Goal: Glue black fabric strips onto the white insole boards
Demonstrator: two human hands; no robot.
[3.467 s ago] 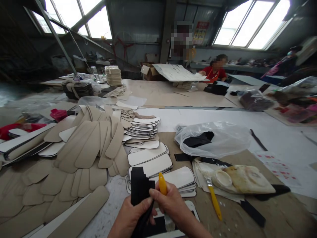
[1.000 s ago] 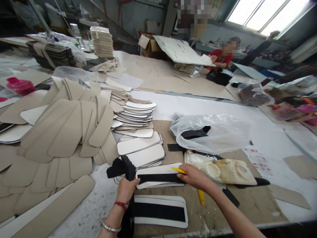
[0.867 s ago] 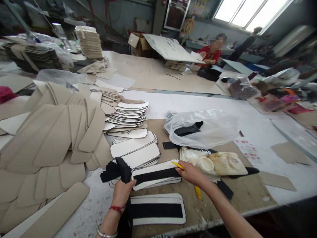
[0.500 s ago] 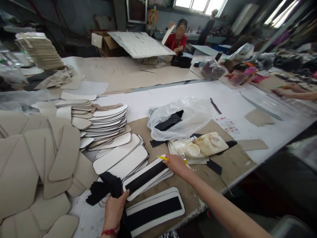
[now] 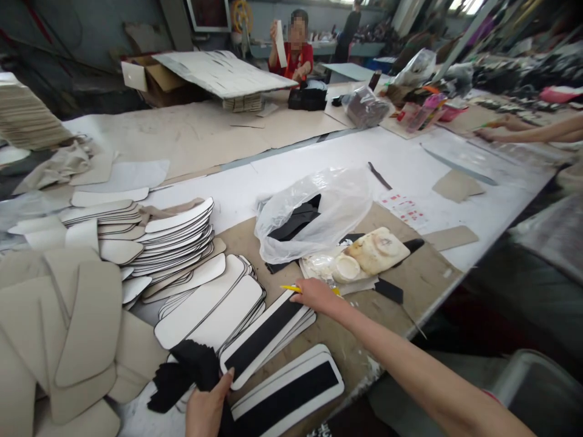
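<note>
Black strip [image 5: 266, 334] lies lengthwise on the top white panel [image 5: 236, 377] of a small fanned stack, on the brown board [image 5: 355, 331] in front of you. Your right hand [image 5: 316, 296] is at the strip's far end, fingers closed round a yellow handle [image 5: 288, 288], tip poking out leftward. Your left hand [image 5: 206, 405] has its thumb on the panel's near end; its fingers are mostly hidden, but they grip a bundle of black strips [image 5: 182, 375] that spills out to the left.

Just beside, nearer you: a second panel [image 5: 328, 396] with its own black strip on top. Left of your stack: more white panels [image 5: 237, 306], then a heap of beige pieces [image 5: 88, 325].

Beyond your right hand: stained container [image 5: 382, 250] and clear plastic bag [image 5: 348, 209] with black pieces [image 5: 300, 215] inside. Across the table, a person in red [image 5: 307, 56] holds up a white strip [image 5: 280, 45].
</note>
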